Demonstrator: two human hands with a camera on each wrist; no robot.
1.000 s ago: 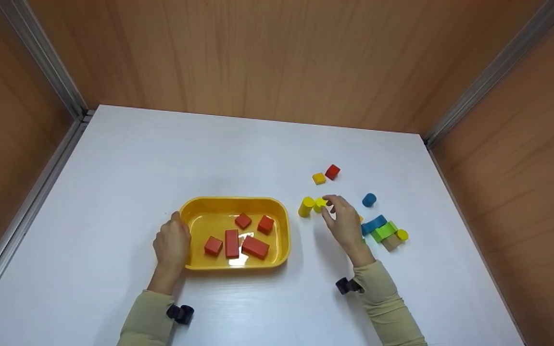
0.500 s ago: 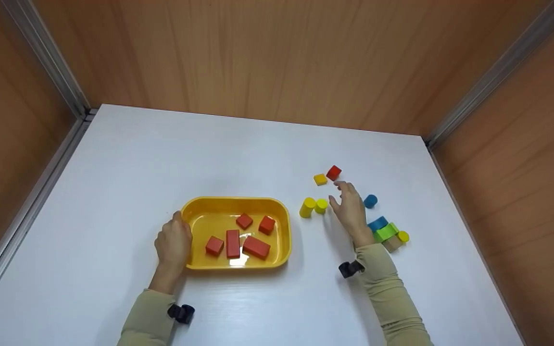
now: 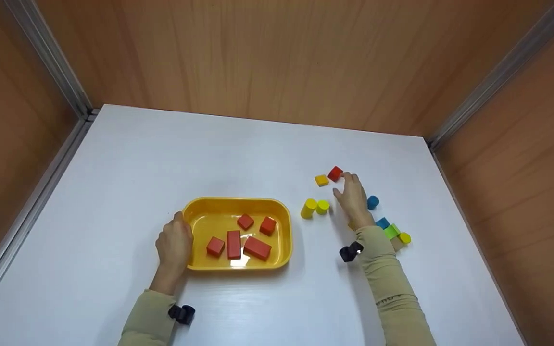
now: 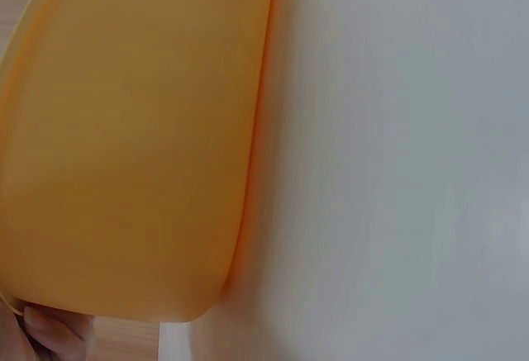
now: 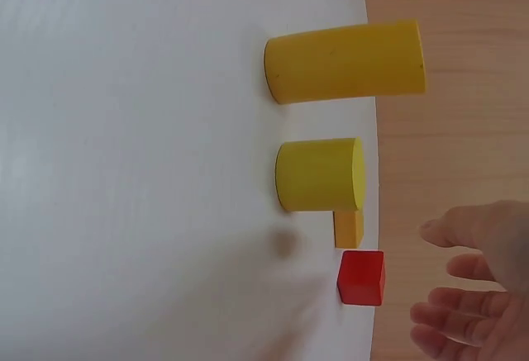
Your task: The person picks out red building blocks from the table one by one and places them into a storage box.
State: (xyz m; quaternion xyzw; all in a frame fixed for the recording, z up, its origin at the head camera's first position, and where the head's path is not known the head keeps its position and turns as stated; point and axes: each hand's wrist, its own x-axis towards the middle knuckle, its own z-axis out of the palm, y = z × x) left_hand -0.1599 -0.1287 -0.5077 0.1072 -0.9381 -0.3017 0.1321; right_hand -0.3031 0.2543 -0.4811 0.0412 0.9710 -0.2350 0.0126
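My left hand [image 3: 174, 242] grips the left rim of a yellow tray [image 3: 286, 240]; in the left wrist view only its fingertips [image 4: 62, 336] show at the tray's corner. Several red blocks lie inside, among them an upright-lying oblong block [image 3: 233, 244]. Over the table my right hand [image 3: 354, 199] hovers with thumb and fingers spread, holding nothing. Just beyond its fingertips sits a red cube [image 3: 335, 174], apart from the hand in the right wrist view [image 5: 361, 277]. Beside the cube is a small yellow-orange block [image 3: 321, 180].
A tall yellow cylinder [image 3: 308, 208] and a shorter one [image 3: 322, 207] stand between tray and right hand. Right of that hand lie a blue cylinder [image 3: 373, 202], a green block [image 3: 392, 231] and a yellow cylinder [image 3: 404, 238]. Wooden panels [image 3: 258, 57] enclose the table.
My right hand has moved away from the yellow cylinders, forward and slightly right, up to the red cube. My left hand keeps its place on the tray.
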